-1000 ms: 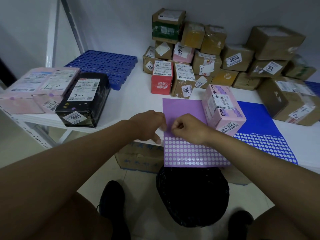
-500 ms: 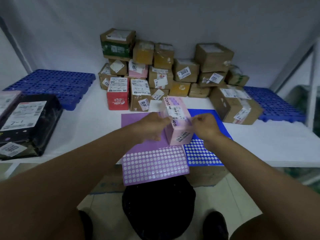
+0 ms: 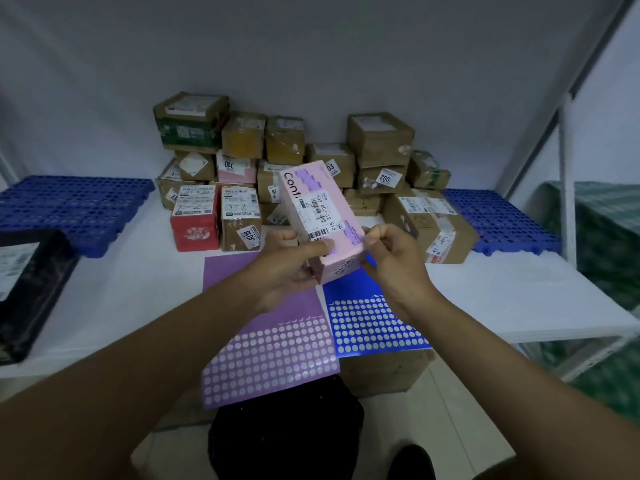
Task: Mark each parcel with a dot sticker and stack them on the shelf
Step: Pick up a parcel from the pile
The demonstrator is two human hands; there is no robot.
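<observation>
I hold a pink parcel (image 3: 318,206) with a white barcode label, tilted up above the white shelf (image 3: 502,299). My left hand (image 3: 287,268) grips its near end, thumb on top. My right hand (image 3: 394,261) is at the parcel's right edge, fingers curled. Its thumb and forefinger pinch what looks like a small purple dot sticker against the box. Under my hands lie a purple sticker sheet (image 3: 273,355) and a blue sticker sheet (image 3: 370,327), both with rows of dots and overhanging the front edge.
Several brown parcels (image 3: 381,140) and a red one (image 3: 195,230) are piled at the back wall. A black parcel (image 3: 27,282) lies at the left. Blue plastic pallets sit at the left (image 3: 69,206) and right (image 3: 498,220). A black object (image 3: 287,431) is on the floor below.
My hands left the purple sheet, where the right one pinched at a dot. The left hand took the pink parcel and lifted it; the right hand came to its edge. The view turned right.
</observation>
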